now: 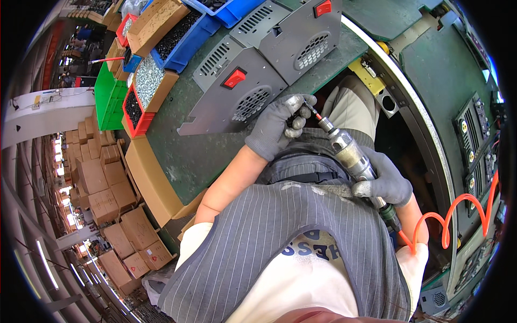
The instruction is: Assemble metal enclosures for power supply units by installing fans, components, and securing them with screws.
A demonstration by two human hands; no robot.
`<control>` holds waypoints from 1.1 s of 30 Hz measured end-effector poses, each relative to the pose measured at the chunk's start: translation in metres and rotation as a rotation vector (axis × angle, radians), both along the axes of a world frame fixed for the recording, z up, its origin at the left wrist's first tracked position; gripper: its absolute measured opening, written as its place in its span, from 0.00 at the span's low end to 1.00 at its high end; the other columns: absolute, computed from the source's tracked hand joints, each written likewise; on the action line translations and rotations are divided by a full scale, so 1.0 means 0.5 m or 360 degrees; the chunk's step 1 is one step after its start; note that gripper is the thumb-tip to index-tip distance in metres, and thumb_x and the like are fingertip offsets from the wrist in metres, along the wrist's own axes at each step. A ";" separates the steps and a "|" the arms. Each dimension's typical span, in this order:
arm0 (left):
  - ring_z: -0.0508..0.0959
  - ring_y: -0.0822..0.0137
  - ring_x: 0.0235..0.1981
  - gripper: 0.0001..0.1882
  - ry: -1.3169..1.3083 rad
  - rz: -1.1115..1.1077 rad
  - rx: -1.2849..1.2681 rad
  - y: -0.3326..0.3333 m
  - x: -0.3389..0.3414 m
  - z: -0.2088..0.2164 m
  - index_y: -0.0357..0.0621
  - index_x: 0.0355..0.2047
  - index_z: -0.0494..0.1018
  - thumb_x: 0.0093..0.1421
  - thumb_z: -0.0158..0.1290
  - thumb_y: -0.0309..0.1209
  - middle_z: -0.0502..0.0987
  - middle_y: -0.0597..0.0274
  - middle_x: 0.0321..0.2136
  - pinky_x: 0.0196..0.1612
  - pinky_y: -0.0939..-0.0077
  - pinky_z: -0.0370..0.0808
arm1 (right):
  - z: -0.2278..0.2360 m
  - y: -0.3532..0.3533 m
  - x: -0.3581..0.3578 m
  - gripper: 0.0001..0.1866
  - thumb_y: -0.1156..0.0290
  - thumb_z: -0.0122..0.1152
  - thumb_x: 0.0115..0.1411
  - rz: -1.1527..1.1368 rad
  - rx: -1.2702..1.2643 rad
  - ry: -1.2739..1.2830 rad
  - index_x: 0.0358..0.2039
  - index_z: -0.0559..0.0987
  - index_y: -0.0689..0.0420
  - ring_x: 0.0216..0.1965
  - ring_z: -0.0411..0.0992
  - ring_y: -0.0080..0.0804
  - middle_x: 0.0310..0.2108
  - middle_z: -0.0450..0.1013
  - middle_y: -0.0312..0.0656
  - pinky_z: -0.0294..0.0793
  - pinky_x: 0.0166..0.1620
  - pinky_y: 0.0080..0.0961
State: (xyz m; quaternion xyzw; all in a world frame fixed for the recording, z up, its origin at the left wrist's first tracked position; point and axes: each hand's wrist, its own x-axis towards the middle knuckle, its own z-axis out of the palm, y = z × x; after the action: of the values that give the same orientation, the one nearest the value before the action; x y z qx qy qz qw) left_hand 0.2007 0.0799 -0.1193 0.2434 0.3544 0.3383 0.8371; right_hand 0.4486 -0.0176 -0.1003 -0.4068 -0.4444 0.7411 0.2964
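Observation:
My right hand (383,180), in a grey glove, wraps round a silver pneumatic screwdriver (347,153) held slantwise before my body. Its bit (318,114) points up and left, toward the fingers of my gloved left hand (277,123). Those fingers are curled and pinched by the bit's tip. Small dark pieces show among them, too small to name surely. Beyond the left hand, two grey metal panels (215,110) stand side by side on the green worktop (172,156). Each carries a red rocker switch (235,78), slots and a round vent grille (252,104).
A coiled orange air hose (446,220) runs from the tool to the right. Bins at the left hold screws: a blue bin (186,40), a red bin (141,126) and a cardboard box (164,89). A green bin (107,102) stands beside them. A curved metal rail (425,126) edges the right side.

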 end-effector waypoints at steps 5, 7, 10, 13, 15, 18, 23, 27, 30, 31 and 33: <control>0.67 0.84 0.19 0.13 0.0461 -0.0160 0.0365 0.019 -0.005 0.010 0.37 0.40 0.74 0.62 0.48 0.33 0.72 0.67 0.25 0.15 0.92 0.60 | 0.027 0.019 0.013 0.40 0.58 0.73 0.37 0.0111 0.0019 -0.0280 0.50 0.68 0.62 0.33 0.68 0.24 0.33 0.71 0.39 0.68 0.41 0.23; 0.67 0.83 0.18 0.12 0.0504 -0.0204 0.0386 0.028 -0.010 0.016 0.38 0.39 0.74 0.62 0.48 0.33 0.73 0.66 0.26 0.16 0.92 0.61 | 0.036 0.030 0.014 0.44 0.60 0.73 0.33 0.0247 0.0098 -0.0538 0.51 0.68 0.65 0.34 0.67 0.22 0.36 0.71 0.37 0.68 0.40 0.20; 0.68 0.83 0.19 0.12 0.0395 -0.0197 0.0349 0.034 -0.007 0.010 0.38 0.40 0.74 0.62 0.48 0.33 0.73 0.66 0.25 0.18 0.91 0.62 | 0.005 0.030 0.013 0.41 0.57 0.73 0.36 0.0144 0.0177 -0.0291 0.50 0.68 0.63 0.33 0.68 0.26 0.33 0.71 0.40 0.69 0.40 0.24; 0.67 0.81 0.19 0.16 0.0268 -0.0176 0.0301 0.003 -0.013 0.001 0.38 0.41 0.73 0.62 0.46 0.38 0.71 0.68 0.23 0.21 0.89 0.63 | 0.010 0.041 0.015 0.41 0.57 0.73 0.36 0.0022 0.0211 -0.0226 0.49 0.68 0.64 0.33 0.68 0.26 0.33 0.71 0.40 0.68 0.41 0.23; 0.63 0.80 0.19 0.24 0.0326 -0.0226 0.0333 -0.021 -0.031 -0.004 0.37 0.40 0.72 0.63 0.42 0.48 0.66 0.71 0.20 0.25 0.86 0.62 | 0.035 0.060 0.027 0.40 0.57 0.73 0.36 0.0005 0.0242 -0.0336 0.49 0.68 0.64 0.33 0.67 0.24 0.33 0.71 0.39 0.68 0.40 0.22; 0.61 0.80 0.17 0.24 0.0632 -0.1073 0.0406 -0.006 -0.163 0.005 0.40 0.35 0.73 0.62 0.41 0.50 0.66 0.72 0.16 0.22 0.84 0.59 | 0.061 0.091 0.054 0.39 0.58 0.73 0.36 -0.0151 0.0132 -0.0495 0.48 0.69 0.63 0.31 0.66 0.22 0.31 0.69 0.35 0.67 0.38 0.20; 0.70 0.76 0.23 0.20 0.1614 -0.0731 0.0589 -0.010 -0.320 0.074 0.40 0.29 0.76 0.56 0.52 0.47 0.73 0.69 0.21 0.29 0.77 0.69 | 0.077 0.127 0.075 0.40 0.58 0.75 0.35 -0.0225 0.0205 -0.0614 0.48 0.69 0.62 0.28 0.64 0.20 0.28 0.68 0.33 0.66 0.35 0.19; 0.73 0.75 0.30 0.20 0.1786 -0.0464 0.0807 0.101 -0.357 0.118 0.36 0.34 0.77 0.51 0.57 0.43 0.78 0.62 0.28 0.36 0.77 0.70 | 0.094 0.147 0.068 0.41 0.60 0.74 0.35 -0.0218 0.0137 -0.0681 0.50 0.68 0.62 0.29 0.64 0.20 0.29 0.68 0.33 0.66 0.36 0.20; 0.76 0.70 0.31 0.19 0.2013 -0.0440 0.1273 0.173 -0.244 0.166 0.39 0.36 0.77 0.49 0.57 0.41 0.78 0.59 0.30 0.36 0.76 0.71 | 0.098 0.161 0.063 0.42 0.60 0.73 0.35 -0.0228 0.0179 -0.0697 0.50 0.68 0.63 0.32 0.65 0.23 0.33 0.69 0.35 0.66 0.39 0.20; 0.76 0.69 0.31 0.18 0.2061 -0.0445 0.1531 0.192 -0.206 0.166 0.42 0.37 0.77 0.48 0.57 0.40 0.78 0.60 0.31 0.36 0.76 0.71 | 0.095 0.166 0.063 0.42 0.60 0.73 0.34 -0.0242 0.0147 -0.0649 0.50 0.68 0.63 0.33 0.65 0.23 0.34 0.69 0.35 0.66 0.40 0.20; 0.76 0.62 0.29 0.20 0.2268 -0.0510 0.2133 0.228 -0.147 0.138 0.49 0.39 0.76 0.47 0.59 0.43 0.76 0.60 0.28 0.34 0.70 0.72 | 0.094 0.172 0.061 0.41 0.61 0.73 0.34 -0.0227 0.0156 -0.0662 0.50 0.68 0.64 0.31 0.64 0.22 0.32 0.68 0.34 0.66 0.38 0.19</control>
State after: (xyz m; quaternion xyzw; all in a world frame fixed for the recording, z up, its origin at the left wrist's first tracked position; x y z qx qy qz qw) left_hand 0.1271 0.1938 -0.0504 0.8581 0.4734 0.1262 0.1535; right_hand 0.4793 0.0681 -0.0534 -0.5664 -0.5017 0.5958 0.2693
